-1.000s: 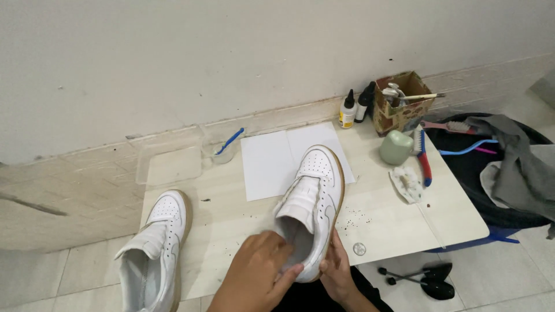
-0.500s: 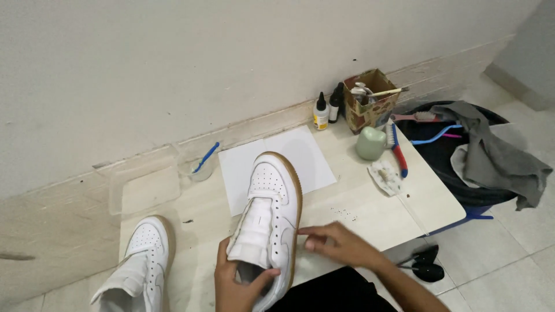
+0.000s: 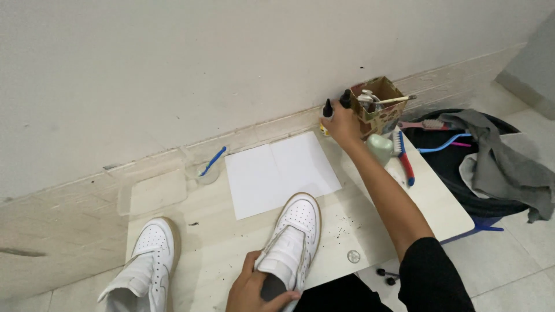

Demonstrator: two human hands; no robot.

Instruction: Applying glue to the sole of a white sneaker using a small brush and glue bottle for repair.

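The white leather high-top sneaker with a tan rubber sole (image 3: 292, 240) lies at the lower middle of the frame on the pale low table (image 3: 428, 202), its toe pointing up toward the white sheet of paper (image 3: 277, 173). Its upper looks clean and smooth, with perforations over the toe. The left hand (image 3: 254, 289) grips its heel opening, fingers curled around the collar.

The right hand (image 3: 342, 124) reaches to the upper right of the frame, fingers closing around a small black-capped dropper bottle (image 3: 328, 110) beside a second one (image 3: 345, 99); whether the bottle is fully pinched is hard to tell, since the hand hides most of it.

With the arm stretched so far, a knock could tip the neighbouring bottle or the cardboard tool box (image 3: 381, 107), and spilled liquid might stain the paper or shoe. The one-handed hold could also let the sneaker roll off the table's near edge.

A matching white sneaker (image 3: 144, 263) sits at the lower left.
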